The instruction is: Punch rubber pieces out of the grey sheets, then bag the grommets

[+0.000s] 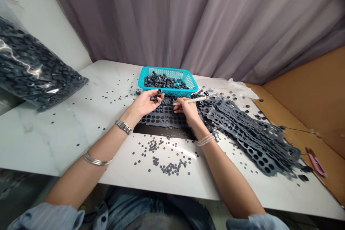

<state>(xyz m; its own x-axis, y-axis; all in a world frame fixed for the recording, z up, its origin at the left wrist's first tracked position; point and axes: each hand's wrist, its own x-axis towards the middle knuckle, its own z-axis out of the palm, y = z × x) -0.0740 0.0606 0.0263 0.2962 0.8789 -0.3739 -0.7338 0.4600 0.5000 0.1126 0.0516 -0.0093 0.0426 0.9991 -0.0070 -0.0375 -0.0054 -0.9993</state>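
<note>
Head view: the left hand [144, 103] grasps black pieces [153, 98], the right hand [188, 109] a stick [198, 99], both just in front of the basket [168, 90] near the far edge of the table [40, 143]. Sheets [248, 131] lie piled toward the right edge.

Observed on the person: bare left forearm [107, 145] and bare right forearm [229, 176] extended forward, converging, bare left hand [145, 103] palm partly upturned, fingers curled, bare right hand [189, 109] apart, fingers bent, pinching.
</note>
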